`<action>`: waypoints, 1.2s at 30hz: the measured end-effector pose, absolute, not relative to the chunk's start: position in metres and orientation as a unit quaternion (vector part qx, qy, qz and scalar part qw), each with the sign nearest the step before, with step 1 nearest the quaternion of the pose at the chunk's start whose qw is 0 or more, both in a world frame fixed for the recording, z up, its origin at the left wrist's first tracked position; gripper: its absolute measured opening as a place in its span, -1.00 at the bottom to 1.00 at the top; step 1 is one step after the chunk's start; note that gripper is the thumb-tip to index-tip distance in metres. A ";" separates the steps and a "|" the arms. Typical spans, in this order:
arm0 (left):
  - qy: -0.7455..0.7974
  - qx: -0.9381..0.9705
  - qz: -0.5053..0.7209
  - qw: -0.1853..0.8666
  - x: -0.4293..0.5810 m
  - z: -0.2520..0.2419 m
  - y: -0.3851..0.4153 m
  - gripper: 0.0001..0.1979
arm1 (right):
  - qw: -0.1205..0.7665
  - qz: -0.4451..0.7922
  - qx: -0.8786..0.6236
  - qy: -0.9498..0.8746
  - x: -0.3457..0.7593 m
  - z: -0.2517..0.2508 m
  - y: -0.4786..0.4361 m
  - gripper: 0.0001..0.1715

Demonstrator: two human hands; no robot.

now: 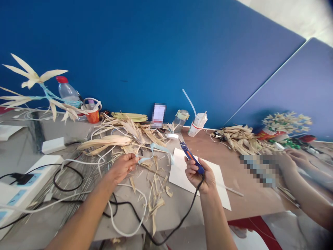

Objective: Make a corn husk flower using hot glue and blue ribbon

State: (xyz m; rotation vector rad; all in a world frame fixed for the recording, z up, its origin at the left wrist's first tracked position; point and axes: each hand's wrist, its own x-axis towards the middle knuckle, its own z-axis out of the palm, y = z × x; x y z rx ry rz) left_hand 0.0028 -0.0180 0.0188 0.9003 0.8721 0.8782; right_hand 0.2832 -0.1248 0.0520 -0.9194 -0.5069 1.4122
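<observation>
My left hand (pixel 124 167) pinches one end of a light blue ribbon (pixel 158 148), which loops out to the right over dried corn husks. In my right hand (pixel 201 175) is a dark blue corded handheld tool (pixel 191 157) with an orange mark on its side, its tip pointing up and away. I cannot make out its exact kind. The tool is held above a white sheet of paper (pixel 180 170). A black cord (pixel 187 211) runs down from its end. Husk scraps (pixel 156 187) lie between my two hands.
A white power strip (pixel 33 184) and tangled cables lie at left. Husks (pixel 106 141), a phone (pixel 158 114), a jar (pixel 181 119) and cups stand along the blue partition (pixel 145 52). Husk flowers (pixel 39 78) rise far left. Another person's hands (pixel 288 163) work at right.
</observation>
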 end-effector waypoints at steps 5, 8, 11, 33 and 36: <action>0.389 0.409 0.395 0.725 0.002 0.016 -0.018 -0.69 | 0.670 0.585 -0.371 -0.267 0.268 0.054 -0.119 -0.52; 0.391 0.400 0.394 0.729 0.002 0.016 -0.018 -0.67 | 0.672 0.581 -0.361 -0.284 0.261 0.055 -0.116 -0.51; 0.392 0.397 0.398 0.728 0.002 0.016 -0.018 -0.66 | 0.626 0.603 -0.357 -0.341 0.257 0.057 -0.112 -0.51; 0.435 0.383 0.409 0.705 0.000 0.020 -0.015 -0.68 | 0.358 0.439 -0.534 -0.628 0.211 0.043 -0.105 -0.82; 0.440 0.387 0.407 0.701 0.000 0.019 -0.014 -0.69 | 0.356 0.399 -0.535 -0.654 0.208 0.047 -0.104 -0.87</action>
